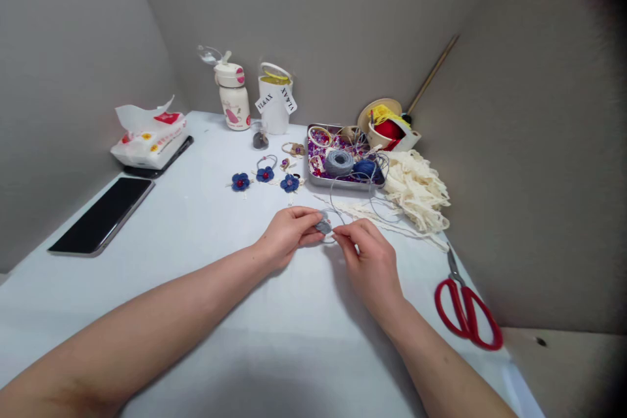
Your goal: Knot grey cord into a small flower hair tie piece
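Between thumb and fingers, my left hand (294,232) pinches a small grey-blue cord flower (323,225), partly covered by the fingers. Close at its right side, my right hand (368,258) has thumb and forefinger pressed together on a thin grey cord (334,196). That cord loops up toward the grey cord spool (339,162) in a metal tray (343,185). Beyond my hands lie finished-looking blue flowers, among them one with a red bead (240,182), one on a hair loop (265,174) and one with a pinkish bead (290,183).
Red-handled scissors (465,313) lie by the right table edge. Cream lace trim (416,192) is heaped beside the tray, its strands trailing leftward. A phone (102,215) and tissue pack (149,144) are at left; a bottle (234,98) and white cup (275,104) stand at the back.
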{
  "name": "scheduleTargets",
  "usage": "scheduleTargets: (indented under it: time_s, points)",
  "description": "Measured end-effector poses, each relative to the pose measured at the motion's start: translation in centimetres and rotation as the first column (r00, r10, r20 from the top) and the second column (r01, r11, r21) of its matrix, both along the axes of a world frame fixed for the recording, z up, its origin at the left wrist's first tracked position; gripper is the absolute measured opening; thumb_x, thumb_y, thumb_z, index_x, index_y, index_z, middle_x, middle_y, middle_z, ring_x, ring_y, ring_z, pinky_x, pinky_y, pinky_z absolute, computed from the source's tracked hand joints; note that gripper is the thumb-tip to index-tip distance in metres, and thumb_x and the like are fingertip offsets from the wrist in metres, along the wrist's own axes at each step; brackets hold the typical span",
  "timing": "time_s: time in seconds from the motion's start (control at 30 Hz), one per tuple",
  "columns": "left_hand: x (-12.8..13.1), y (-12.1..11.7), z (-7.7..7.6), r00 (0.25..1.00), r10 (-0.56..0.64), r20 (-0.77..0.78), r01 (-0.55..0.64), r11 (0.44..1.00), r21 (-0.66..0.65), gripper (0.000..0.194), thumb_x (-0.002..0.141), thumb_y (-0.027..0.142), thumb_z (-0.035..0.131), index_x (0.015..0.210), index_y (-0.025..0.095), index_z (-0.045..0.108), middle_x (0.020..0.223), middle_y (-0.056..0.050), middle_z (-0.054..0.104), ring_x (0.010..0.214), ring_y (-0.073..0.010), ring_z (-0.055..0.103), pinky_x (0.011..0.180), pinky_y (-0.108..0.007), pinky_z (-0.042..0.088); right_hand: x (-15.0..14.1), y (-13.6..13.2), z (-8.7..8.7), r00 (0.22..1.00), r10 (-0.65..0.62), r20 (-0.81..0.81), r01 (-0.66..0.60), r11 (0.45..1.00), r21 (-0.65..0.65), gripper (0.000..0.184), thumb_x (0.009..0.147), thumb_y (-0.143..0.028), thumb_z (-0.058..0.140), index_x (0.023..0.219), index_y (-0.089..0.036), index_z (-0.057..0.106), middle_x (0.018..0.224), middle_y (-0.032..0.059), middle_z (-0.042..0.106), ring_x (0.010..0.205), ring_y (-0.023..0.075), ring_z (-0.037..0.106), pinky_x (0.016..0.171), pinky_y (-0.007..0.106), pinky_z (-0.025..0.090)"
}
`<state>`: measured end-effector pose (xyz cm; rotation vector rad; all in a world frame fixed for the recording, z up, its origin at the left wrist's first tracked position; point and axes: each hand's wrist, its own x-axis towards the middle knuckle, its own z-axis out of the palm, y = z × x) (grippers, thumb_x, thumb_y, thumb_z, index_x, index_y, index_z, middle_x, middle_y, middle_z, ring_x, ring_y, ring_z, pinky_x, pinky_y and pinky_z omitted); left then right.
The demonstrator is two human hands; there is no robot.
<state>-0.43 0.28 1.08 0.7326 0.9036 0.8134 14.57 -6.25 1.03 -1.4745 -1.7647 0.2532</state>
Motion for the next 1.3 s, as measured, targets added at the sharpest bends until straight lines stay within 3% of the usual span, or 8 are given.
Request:
scheduleTargets:
  time_s: [0.3, 0.57, 1.3]
  points:
    - [0.16, -0.22, 0.09, 1.0, -0.001, 0.025, 0.002, 0.999, -0.042, 0.008, 0.081, 0.017, 0.065, 0.085, 0.01, 0.064, 0.088, -0.011, 0.07, 0.076, -0.0136, 0.067, 0.081, -0.029, 0.055, -0.1, 0.17, -0.59, 0.997, -0.021, 0.074, 0.025, 0.998, -0.063, 0.012, 0.089, -0.022, 0.055, 0.082, -0.019, 0.064, 0.075, 0.0015, 0.06, 0.068, 0.0146, 0.055, 0.066, 0.027, 0.042]
    - [0.2, -0.3, 0.25, 1.0, 0.024, -0.001, -0.024, 0.999, -0.03, 0.024, 0.082, 0.015, 0.066, 0.105, 0.011, 0.063, 0.095, -0.012, 0.07, 0.078, -0.0142, 0.068, 0.078, -0.029, 0.056, -0.05, 0.07, -0.53, 0.996, -0.041, 0.083, 0.046, 0.997, -0.064, 0.012, 0.088, -0.02, 0.057, 0.078, -0.019, 0.063, 0.073, 0.0001, 0.058, 0.066, 0.0129, 0.054, 0.064, 0.026, 0.04]
    - [0.34, -0.45, -0.23, 1.0, 0.018, 0.012, -0.018, 1.0, 0.019, 0.017, 0.078, 0.016, 0.069, 0.093, 0.009, 0.067, 0.091, -0.01, 0.068, 0.081, -0.0143, 0.066, 0.082, -0.03, 0.054, -0.12, 0.08, -0.33, 0.997, -0.045, 0.059, 0.049, 0.997, -0.063, 0.014, 0.087, -0.021, 0.057, 0.074, -0.019, 0.062, 0.07, -0.0002, 0.059, 0.065, 0.0132, 0.054, 0.063, 0.025, 0.04]
